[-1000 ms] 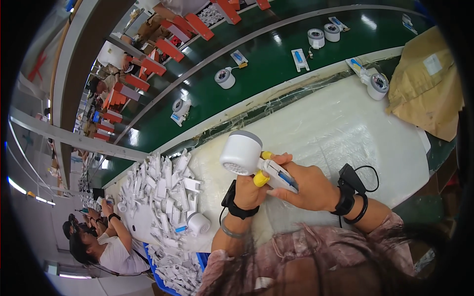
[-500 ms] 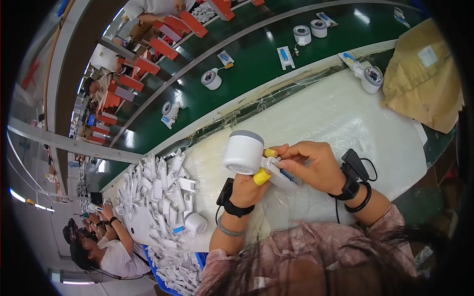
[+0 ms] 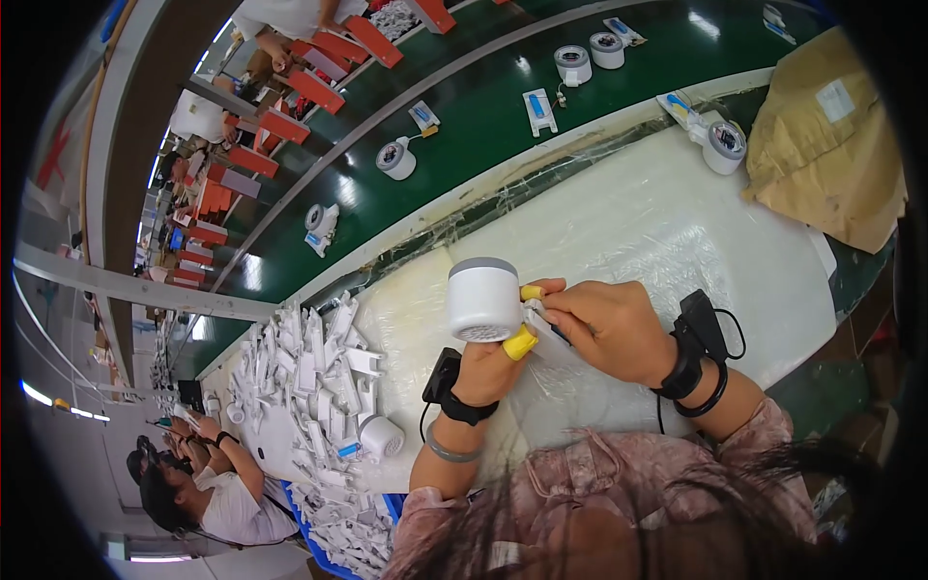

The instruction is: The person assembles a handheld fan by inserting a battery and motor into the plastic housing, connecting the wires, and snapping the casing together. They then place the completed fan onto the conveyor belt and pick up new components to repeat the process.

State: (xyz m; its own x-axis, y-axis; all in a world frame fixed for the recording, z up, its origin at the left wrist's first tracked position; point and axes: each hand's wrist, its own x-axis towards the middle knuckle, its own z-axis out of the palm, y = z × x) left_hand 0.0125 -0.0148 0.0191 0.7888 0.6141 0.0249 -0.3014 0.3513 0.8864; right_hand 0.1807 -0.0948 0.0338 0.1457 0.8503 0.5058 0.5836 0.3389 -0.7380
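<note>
Mid-frame, I log white housing [image 3: 550, 345] slanting lower right, left hand [image 3: 489, 369] pinching its upper end, right hand [image 3: 619, 329], equally near, pinching it too.

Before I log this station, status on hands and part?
Left hand holding white cylinder. Right hand at its white bracket. White parts piled left, apart from both hands.

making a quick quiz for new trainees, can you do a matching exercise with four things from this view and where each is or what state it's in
Things
1. white cylinder with a grey rim
2. brown paper
3. heap of white pieces
4. blue bin

Places and states
A. on the left part of the table
B. filled with white pieces
C. held in the left hand
D. near the picture's right edge

Pairs: 1-C, 2-D, 3-A, 4-B
</note>
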